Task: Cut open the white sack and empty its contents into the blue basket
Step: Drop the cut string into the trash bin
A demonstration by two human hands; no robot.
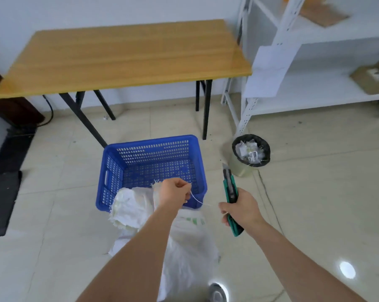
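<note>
The white woven sack (184, 240) stands on the tiled floor just in front of me, its frayed top (129, 205) leaning on the near wall of the blue basket (110, 171). The basket looks empty inside. My left hand (175, 191) is closed on the sack's top edge and pinches a thin white thread (196, 199) that runs to the right. My right hand (242, 209) grips a green and black utility knife (230, 188), blade end pointing away from me, to the right of the sack and apart from it.
A wooden table (123, 57) on black legs stands behind the basket. A small bin with a black liner (250, 151) holds paper scraps at the right. White metal shelving (315, 83) fills the far right. A dark mat (3, 192) lies at the left.
</note>
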